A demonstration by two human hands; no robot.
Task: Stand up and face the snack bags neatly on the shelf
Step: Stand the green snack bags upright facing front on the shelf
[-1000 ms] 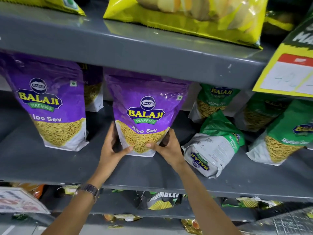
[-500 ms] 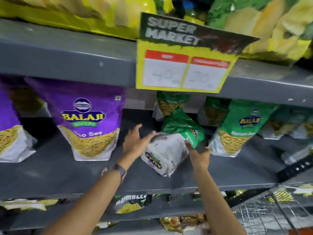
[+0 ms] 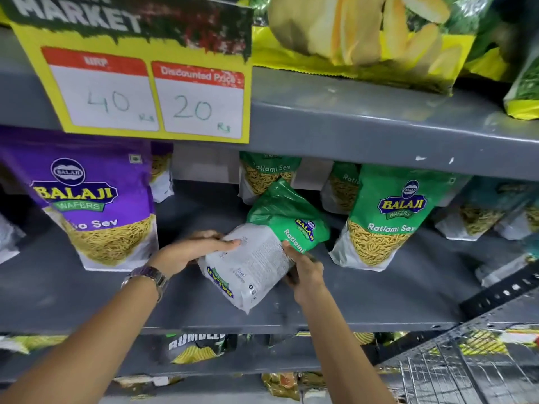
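Grey metal shelf [image 3: 364,304], middle tier. One green Ratlami Sev bag [image 3: 262,246] lies tipped over near the front edge, its white printed back up and its top slanting away to the right, so it neither stands nor shows its face. Both hands are on it: left hand [image 3: 192,252] clasps the upper left edge, fingers [image 3: 230,244] curled over the pack; right hand [image 3: 303,266] grips the right side, its fingers tucked behind the bag. A two-sided hold like this looks meant to turn the pack and stand it upright.

Count: one purple Aloo Sev bag [image 3: 96,211] standing faced at left, another part-hidden behind it. One green bag [image 3: 390,217] standing faced at right, at least three more behind. One price card [image 3: 145,91] hangs above, reading 40 and 20.
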